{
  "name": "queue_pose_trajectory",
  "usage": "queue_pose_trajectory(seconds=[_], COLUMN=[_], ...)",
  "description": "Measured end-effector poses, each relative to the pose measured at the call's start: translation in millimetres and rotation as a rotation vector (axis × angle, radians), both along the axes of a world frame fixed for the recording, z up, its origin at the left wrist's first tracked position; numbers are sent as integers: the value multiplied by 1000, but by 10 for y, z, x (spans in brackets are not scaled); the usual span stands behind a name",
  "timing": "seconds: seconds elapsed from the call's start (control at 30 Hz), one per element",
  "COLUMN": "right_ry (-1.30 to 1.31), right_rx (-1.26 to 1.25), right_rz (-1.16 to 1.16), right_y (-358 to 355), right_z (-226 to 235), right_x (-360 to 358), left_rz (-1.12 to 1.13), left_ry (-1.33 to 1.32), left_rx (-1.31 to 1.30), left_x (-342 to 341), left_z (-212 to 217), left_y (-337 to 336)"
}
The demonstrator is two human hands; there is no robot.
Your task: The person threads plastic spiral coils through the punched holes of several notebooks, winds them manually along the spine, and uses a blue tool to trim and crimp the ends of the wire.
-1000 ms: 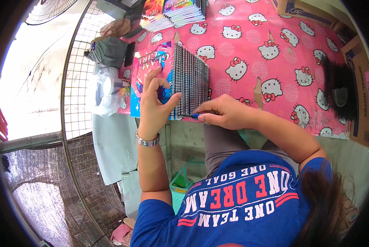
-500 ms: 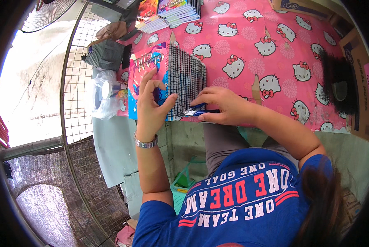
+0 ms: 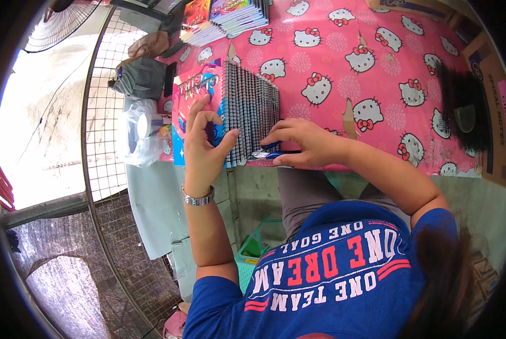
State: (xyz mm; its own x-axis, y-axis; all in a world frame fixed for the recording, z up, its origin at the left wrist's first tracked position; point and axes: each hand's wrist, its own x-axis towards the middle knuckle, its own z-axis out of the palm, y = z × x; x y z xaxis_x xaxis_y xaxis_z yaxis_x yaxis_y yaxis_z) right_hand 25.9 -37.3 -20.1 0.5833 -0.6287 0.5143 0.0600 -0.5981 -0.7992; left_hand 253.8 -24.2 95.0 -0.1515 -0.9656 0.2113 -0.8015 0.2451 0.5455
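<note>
Pink patterned cloth (image 3: 377, 85) covers the table, and near its front edge lies the stack of spiral notebooks (image 3: 251, 110), dark coils facing right. The left hand (image 3: 202, 135) rests over the top cover, thumb and forefinger parted, gripping nothing; how hard it presses cannot be told. Well apart from its palm, the right hand (image 3: 309, 144) is closed round a blue-handled tool (image 3: 274, 154), its metal tip at the near end of the coils. Working well here probably means steadying the stack with the left palm, addressing one coil end at a time, and squeezing gently, sparing its neighbours.
</note>
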Motion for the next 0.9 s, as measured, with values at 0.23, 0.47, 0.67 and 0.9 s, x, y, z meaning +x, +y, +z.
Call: queue_pose_trajectory(seconds=[0.23,0.47,0.67,0.9], right_ry=[390,132,172,404], right_rx=[592,89,79,703], right_rz=[283,29,55,284], right_y=[-72,24,-26,-38], right_z=[397,-1,-24,267], right_x=[-31,-32,-53,-58], left_rz=[18,41,45,57], left_ry=[30,71,57,67], left_rx=[12,40,33,47], left_x=[17,28,2,18], left_z=[-2,-23,-3,-8], left_y=[17,21,16,33])
